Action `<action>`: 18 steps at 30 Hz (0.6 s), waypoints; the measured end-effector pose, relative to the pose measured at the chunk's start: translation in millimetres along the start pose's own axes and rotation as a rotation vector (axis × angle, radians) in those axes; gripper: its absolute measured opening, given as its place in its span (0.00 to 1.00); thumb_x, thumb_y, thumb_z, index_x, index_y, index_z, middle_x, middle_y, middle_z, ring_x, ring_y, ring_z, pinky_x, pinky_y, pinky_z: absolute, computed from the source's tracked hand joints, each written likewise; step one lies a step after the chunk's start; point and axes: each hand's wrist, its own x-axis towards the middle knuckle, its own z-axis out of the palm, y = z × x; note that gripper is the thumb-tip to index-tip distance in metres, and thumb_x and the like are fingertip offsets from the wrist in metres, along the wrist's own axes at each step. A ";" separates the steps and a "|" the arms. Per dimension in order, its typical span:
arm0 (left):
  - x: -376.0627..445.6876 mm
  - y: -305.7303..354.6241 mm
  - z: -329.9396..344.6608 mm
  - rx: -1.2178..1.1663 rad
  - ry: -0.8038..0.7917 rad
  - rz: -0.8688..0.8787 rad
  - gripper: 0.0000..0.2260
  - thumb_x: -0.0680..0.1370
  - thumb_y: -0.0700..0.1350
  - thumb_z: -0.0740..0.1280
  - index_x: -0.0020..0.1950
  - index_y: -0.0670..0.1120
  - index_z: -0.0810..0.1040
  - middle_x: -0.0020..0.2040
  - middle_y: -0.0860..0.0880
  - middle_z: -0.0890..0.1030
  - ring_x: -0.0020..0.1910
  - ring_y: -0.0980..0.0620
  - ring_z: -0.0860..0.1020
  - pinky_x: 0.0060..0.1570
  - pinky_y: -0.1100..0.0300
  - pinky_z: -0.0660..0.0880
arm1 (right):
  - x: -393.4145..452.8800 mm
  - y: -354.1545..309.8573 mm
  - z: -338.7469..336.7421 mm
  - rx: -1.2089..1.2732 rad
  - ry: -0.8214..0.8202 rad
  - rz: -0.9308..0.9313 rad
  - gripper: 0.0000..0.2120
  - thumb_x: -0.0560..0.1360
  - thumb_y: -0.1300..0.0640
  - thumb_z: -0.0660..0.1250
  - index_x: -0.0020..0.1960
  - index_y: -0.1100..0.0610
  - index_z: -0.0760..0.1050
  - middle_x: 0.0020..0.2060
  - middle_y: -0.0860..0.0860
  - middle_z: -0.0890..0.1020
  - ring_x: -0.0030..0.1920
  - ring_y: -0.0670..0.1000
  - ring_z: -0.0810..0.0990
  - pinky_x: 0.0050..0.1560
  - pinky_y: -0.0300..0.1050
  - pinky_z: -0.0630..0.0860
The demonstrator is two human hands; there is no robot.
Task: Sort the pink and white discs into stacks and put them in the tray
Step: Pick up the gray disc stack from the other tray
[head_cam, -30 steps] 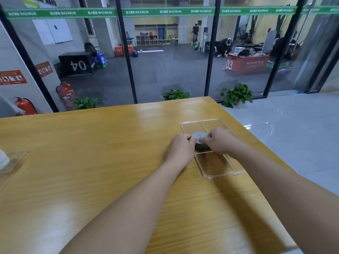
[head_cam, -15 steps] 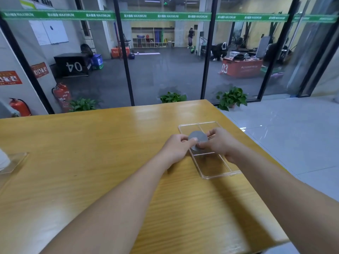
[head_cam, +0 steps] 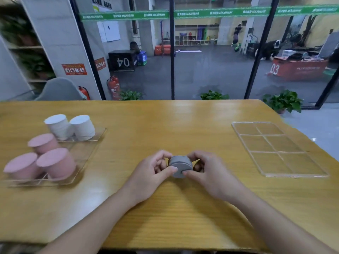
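Both hands grip a short stack of grey discs (head_cam: 180,166) above the middle of the wooden table (head_cam: 165,121). My left hand (head_cam: 153,170) pinches it from the left, my right hand (head_cam: 203,168) from the right. A clear tray (head_cam: 86,149) on the left holds three pink stacks (head_cam: 55,163) at the near end and two white stacks (head_cam: 70,126) at the far end. A second clear tray (head_cam: 277,149) with divided compartments lies bare on the right.
The table's right edge (head_cam: 300,129) drops to a tiled floor. A glass wall with black posts stands behind the table, with potted plants (head_cam: 283,100) and fire extinguishers (head_cam: 113,87) at its foot. A grey chair back (head_cam: 58,89) shows at the far left.
The hands lifted the grey stack out of the right-hand tray and carried it left to the table's middle. The view swung left, revealing the tray with pink and white stacks.
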 end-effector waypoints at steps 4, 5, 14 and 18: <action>-23.4 -18.7 -36.4 0.046 0.030 -0.023 0.08 0.84 0.49 0.74 0.62 0.55 0.81 0.37 0.51 0.74 0.35 0.56 0.72 0.40 0.60 0.69 | 13.1 -18.2 41.0 0.017 -0.024 -0.073 0.10 0.76 0.53 0.79 0.56 0.45 0.83 0.33 0.41 0.77 0.33 0.42 0.72 0.38 0.41 0.70; -25.9 -23.2 -41.7 0.055 0.026 -0.031 0.07 0.84 0.49 0.74 0.62 0.56 0.80 0.37 0.52 0.74 0.35 0.56 0.72 0.40 0.58 0.70 | 14.1 -21.2 47.8 0.005 -0.039 -0.092 0.10 0.77 0.54 0.79 0.57 0.45 0.83 0.36 0.39 0.80 0.34 0.42 0.73 0.39 0.39 0.71; -31.7 -29.6 -47.7 0.052 0.005 -0.039 0.06 0.85 0.49 0.73 0.60 0.58 0.85 0.36 0.57 0.73 0.34 0.56 0.71 0.39 0.60 0.69 | 7.2 -17.5 61.4 -0.021 -0.021 -0.155 0.13 0.80 0.54 0.76 0.61 0.41 0.83 0.52 0.40 0.84 0.45 0.48 0.79 0.49 0.45 0.78; -31.8 -30.1 -48.9 0.038 -0.002 -0.038 0.06 0.85 0.48 0.72 0.60 0.57 0.86 0.36 0.55 0.73 0.35 0.55 0.70 0.38 0.60 0.68 | 5.8 -19.4 57.2 0.031 -0.039 -0.159 0.11 0.79 0.54 0.77 0.59 0.41 0.85 0.49 0.43 0.84 0.43 0.48 0.77 0.47 0.42 0.75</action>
